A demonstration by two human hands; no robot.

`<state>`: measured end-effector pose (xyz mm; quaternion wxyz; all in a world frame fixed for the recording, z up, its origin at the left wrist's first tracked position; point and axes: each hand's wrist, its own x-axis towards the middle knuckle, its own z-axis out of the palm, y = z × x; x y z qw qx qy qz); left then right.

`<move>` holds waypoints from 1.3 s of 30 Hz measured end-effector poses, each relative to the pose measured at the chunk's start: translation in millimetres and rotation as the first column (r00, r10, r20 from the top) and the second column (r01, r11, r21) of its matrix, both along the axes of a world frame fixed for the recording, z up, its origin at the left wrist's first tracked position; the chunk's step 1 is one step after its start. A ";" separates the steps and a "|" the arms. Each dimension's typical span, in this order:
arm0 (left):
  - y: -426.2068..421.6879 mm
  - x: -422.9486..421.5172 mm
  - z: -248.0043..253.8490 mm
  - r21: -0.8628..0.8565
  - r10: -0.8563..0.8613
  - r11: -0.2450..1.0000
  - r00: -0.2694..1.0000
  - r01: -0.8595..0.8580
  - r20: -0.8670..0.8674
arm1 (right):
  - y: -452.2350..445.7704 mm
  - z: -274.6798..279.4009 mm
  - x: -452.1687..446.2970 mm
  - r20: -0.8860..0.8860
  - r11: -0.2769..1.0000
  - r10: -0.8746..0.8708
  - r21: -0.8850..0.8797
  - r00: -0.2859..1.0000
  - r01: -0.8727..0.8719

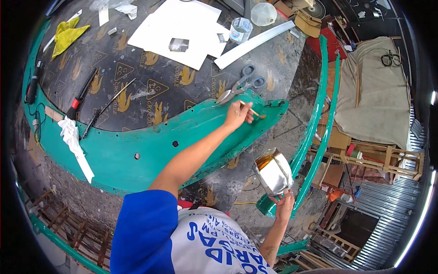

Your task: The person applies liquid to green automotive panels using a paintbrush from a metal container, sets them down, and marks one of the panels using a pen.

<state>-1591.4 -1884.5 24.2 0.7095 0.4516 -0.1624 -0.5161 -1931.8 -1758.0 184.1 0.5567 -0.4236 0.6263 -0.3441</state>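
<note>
My left hand (236, 115) is closed around a small brush (255, 113) with a thin wooden handle. Its brown tip sits at the narrow end of a long curved green panel (114, 155); whether it touches the surface I cannot tell. My right hand (285, 204) grips a silvery metal tin (277, 176) from below, tilted, with amber liquid inside. Grey-handled scissors (242, 86) lie just beyond my left hand, by the panel's edge. The panel has several small holes and rests on a dark printed board (150, 68).
White sheets (164, 27), a plastic bottle (241, 30) and a pale strip (255, 44) lie at the back. A yellow cloth (68, 36), a red-black tool (82, 96) and crumpled white paper (70, 134) are on the left. Long green strips (315, 123) stand at right.
</note>
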 end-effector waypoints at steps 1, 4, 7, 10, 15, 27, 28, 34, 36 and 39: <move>12.2 0.5 5.1 0.016 -0.028 0.999 0.999 0.027 0.024 | -2.6 -0.1 -0.8 -0.010 1.000 0.003 0.003 1.000 -0.003; 41.2 16.1 13.7 0.107 -0.241 0.968 0.960 0.228 0.139 | -10.7 3.1 6.0 -0.021 1.000 0.008 0.020 1.000 -0.007; 46.5 32.9 22.8 0.069 -0.214 0.976 0.966 0.206 0.148 | -20.0 11.1 21.5 -0.020 1.000 0.011 0.020 1.000 -0.011; 49.8 48.1 62.5 -0.029 -0.201 0.977 0.962 0.210 0.186 | -22.7 13.0 26.0 -0.047 1.000 -0.015 -0.009 0.999 0.015; 49.4 25.2 126.4 -0.061 -0.487 0.780 0.666 0.623 0.565 | -27.4 22.5 36.7 -0.068 0.999 0.021 -0.035 0.997 -0.023; 29.4 38.0 109.1 -0.066 -0.452 0.857 0.809 0.510 0.375 | -52.1 37.5 56.5 0.079 0.996 -0.020 -0.084 0.997 0.027; 29.1 40.8 104.2 -0.064 -0.442 0.864 0.813 0.499 0.378 | -55.6 36.5 55.9 0.082 0.996 -0.007 -0.084 0.997 0.014; 20.8 57.5 72.9 -0.138 -0.274 0.941 0.936 0.308 0.220 | -64.9 18.1 43.0 0.160 0.992 -0.117 -0.032 0.980 0.124; 16.2 59.3 68.5 0.004 -0.234 0.968 0.891 0.253 0.389 | -64.4 19.7 42.1 0.164 0.994 -0.101 -0.030 0.981 0.107; 14.5 45.3 50.4 -0.138 -0.157 0.953 0.831 0.269 0.534 | -60.5 19.8 39.6 0.160 0.994 -0.103 -0.022 0.982 0.108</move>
